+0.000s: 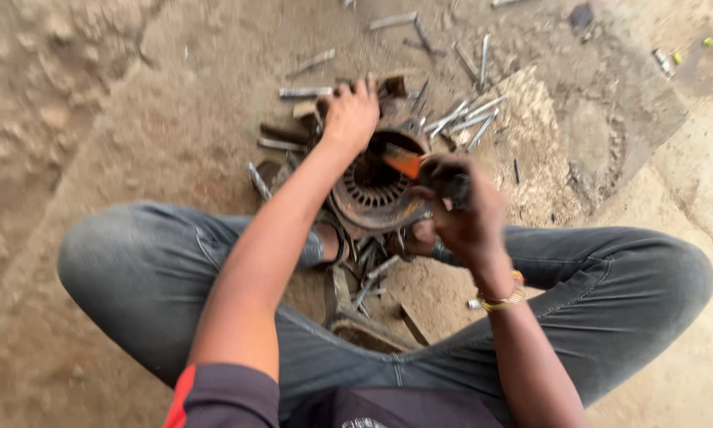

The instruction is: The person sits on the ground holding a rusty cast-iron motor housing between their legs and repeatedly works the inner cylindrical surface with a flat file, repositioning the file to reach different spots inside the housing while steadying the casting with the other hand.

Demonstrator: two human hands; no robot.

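I sit cross-legged on a dirt floor. A rusty round motor housing with slotted windings inside lies between my feet. My left hand grips its far rim. My right hand, blurred by motion, is closed on a tool with an orange handle whose tip reaches over the housing's opening. A thin bangle circles my right wrist.
Several metal bolts and rods lie scattered on the ground behind and around the housing. More scrap pieces sit between my legs. My grey-trousered knees spread wide to both sides. Rough earth and stones surround me.
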